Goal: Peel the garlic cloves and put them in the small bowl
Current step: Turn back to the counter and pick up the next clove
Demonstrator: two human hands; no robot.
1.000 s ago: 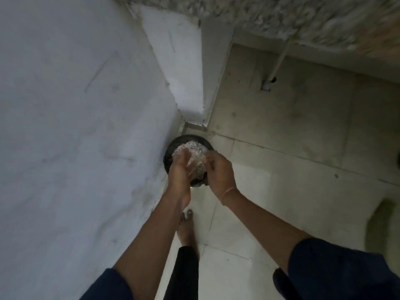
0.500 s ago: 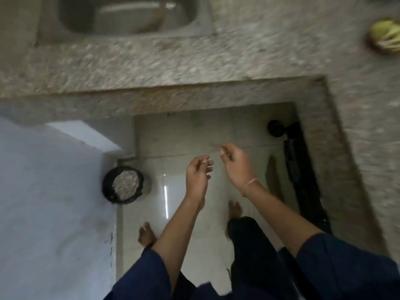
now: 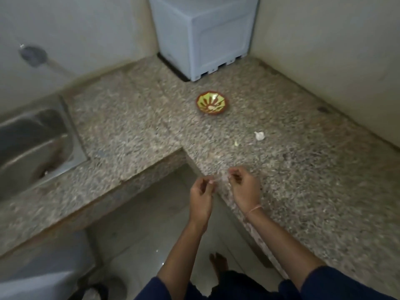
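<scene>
My left hand [image 3: 202,197] and right hand [image 3: 244,188] are pinching a blurred pale scrap [image 3: 218,178], probably peel, at lower centre. Next I'm likely dropping it and reaching for the garlic [image 3: 259,135], right of centre.

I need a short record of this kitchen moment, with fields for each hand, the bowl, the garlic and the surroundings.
left hand: pinches thin pale scrap, blurred
right hand: pinches the same scrap
small bowl: on granite counter, pale pieces inside
garlic piece: on counter, right of bowl, nearer the person
sink: far left
white appliance: back corner
</scene>
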